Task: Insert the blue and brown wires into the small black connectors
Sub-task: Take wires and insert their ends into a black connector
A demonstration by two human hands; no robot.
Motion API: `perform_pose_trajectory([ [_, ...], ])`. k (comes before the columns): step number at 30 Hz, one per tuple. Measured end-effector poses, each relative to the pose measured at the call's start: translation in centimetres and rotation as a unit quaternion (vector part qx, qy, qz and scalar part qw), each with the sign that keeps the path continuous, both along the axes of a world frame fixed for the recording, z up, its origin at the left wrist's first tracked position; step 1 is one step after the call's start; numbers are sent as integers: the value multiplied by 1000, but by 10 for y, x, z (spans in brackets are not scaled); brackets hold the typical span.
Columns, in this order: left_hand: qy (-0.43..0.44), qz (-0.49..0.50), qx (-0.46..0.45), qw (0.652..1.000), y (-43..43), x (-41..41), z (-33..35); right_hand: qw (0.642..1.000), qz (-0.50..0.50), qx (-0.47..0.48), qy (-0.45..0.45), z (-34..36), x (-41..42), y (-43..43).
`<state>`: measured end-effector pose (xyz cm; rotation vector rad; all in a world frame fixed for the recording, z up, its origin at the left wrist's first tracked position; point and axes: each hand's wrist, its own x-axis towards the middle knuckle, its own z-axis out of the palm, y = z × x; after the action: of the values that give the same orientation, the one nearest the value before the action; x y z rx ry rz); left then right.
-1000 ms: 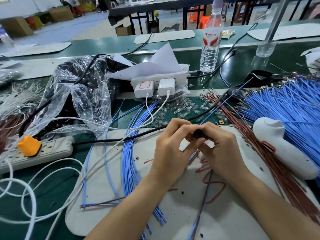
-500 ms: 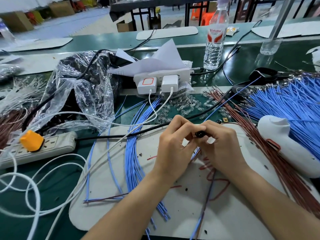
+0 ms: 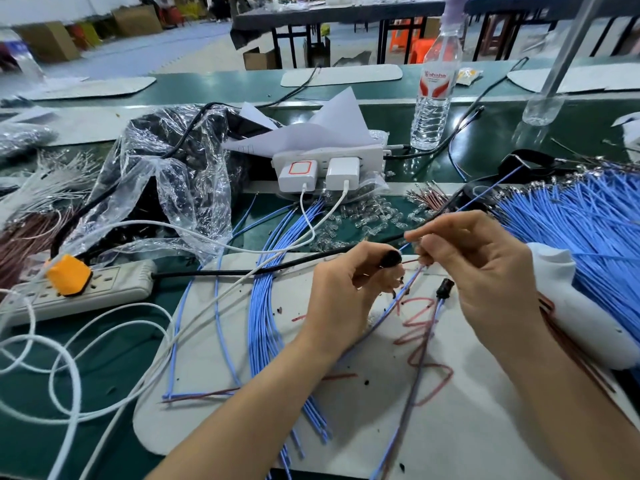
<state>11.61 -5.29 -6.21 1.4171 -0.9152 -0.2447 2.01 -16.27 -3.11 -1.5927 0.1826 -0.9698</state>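
My left hand [image 3: 341, 292] pinches a small black connector [image 3: 390, 258] between thumb and forefinger above the white mat [image 3: 214, 382]. To its right and slightly higher, my right hand [image 3: 485, 271] pinches a blue wire [image 3: 403, 296] near its tip; the wire slants down-left under my left hand. A second black connector [image 3: 444, 289], with a blue and a brown wire trailing toward me, lies on the mat below my right hand. A big fan of blue wires [image 3: 571, 230] lies at the right, with brown wires [image 3: 427, 199] beside it.
Loose blue wires [image 3: 265, 306] cross the mat's left part. A white hand tool [image 3: 575, 313] lies right of my right hand. A power strip with an orange plug [image 3: 69, 276], a white charger strip [image 3: 322, 169], a crumpled plastic bag [image 3: 173, 188], a water bottle [image 3: 434, 95] and clear small parts [image 3: 363, 220] stand behind.
My hands, joined on one black connector before, have come apart. The right hand has risen and now pinches a wire; a wired connector now lies on the mat.
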Motion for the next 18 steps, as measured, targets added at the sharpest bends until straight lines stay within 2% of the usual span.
perform_pose_trajectory([
  [4, -42, -2, 8, 999, 2, 1, 0, 999, 45, 15, 19, 0, 1, 8],
  [10, -44, 0, 7, 999, 1, 4, -3, 999, 18, -25, 43, -1, -1, 4],
  [14, -52, -4, 17, 998, 2, 4, -2, 989, -17, -126, 68, -2, -3, -1],
  [18, -73, -7, 37, 997, 3, 4, 0, 957, -38, -281, 61, 1, -4, -3],
])
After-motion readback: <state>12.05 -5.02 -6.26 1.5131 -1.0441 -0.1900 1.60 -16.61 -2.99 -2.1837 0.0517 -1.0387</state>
